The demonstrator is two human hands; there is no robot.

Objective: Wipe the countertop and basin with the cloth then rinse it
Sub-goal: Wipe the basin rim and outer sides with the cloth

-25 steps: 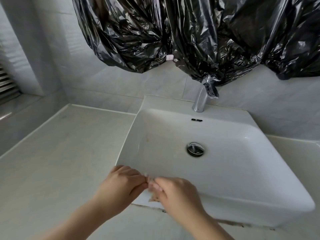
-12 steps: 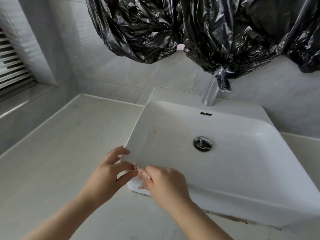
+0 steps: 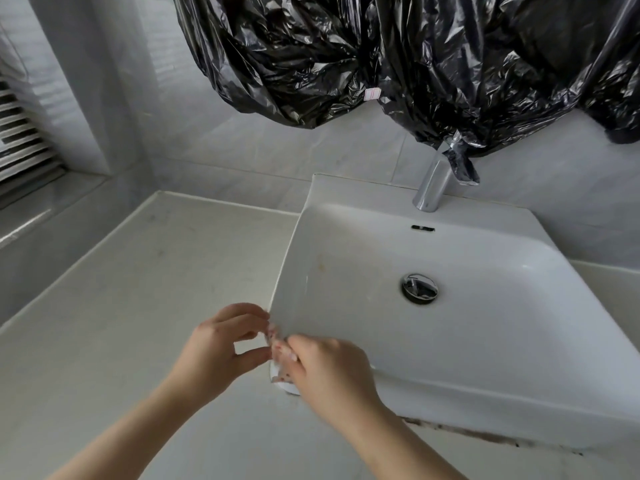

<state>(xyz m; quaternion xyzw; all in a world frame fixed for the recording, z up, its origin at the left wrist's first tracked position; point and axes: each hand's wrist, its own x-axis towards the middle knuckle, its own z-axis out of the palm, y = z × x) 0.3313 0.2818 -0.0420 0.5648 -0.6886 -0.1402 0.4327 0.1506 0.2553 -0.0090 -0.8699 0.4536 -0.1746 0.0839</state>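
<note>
pinched the crumpled cloth (image 3: 277,341) in curled fingers of left hand (image 3: 221,344) and right hand (image 3: 329,368), over the basin (image 3: 485,403) near corner. seemed preparation, wiping not begun; next needed spreading onto countertop (image 3: 138,306).

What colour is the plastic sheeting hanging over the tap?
Glossy black, crinkled; the plastic sheeting shows best in the head view, above the tap.

Black plastic sheeting (image 3: 415,57), cut off by the top and right edges, hides the top of the faucet (image 3: 432,187). The small pale scrap (image 3: 276,341) pinched between the left hand (image 3: 221,348) and the motion-blurred right hand (image 3: 329,370), possibly a cloth, is too smeared to identify. Both hands cover the near left corner of the basin (image 3: 485,403). The sheeting's white label (image 3: 372,94) is too small to read.
</note>
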